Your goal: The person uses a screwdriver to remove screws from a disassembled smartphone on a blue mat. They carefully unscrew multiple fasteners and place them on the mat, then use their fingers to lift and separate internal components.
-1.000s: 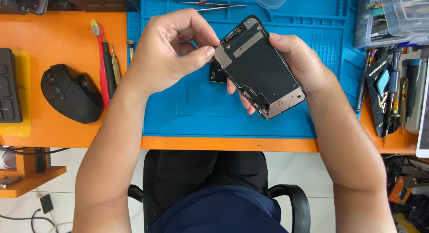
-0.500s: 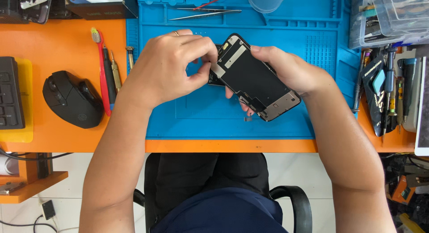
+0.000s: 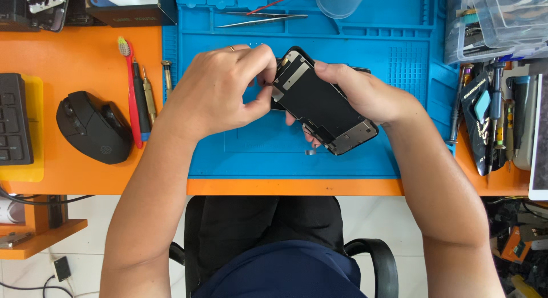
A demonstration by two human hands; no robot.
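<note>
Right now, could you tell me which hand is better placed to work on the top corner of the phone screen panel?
Probably the left hand: its fingers already pinch the top corner of the phone screen panel. The right hand cradles the panel over the blue mat.

The left hand (image 3: 220, 92) covers the far left corner of the phone screen panel (image 3: 322, 104), so what its fingertips pinch cannot be seen. The keyboard (image 3: 14, 121) is cut off by the left edge. The clear cup (image 3: 339, 1) is cut off at the top.
</note>
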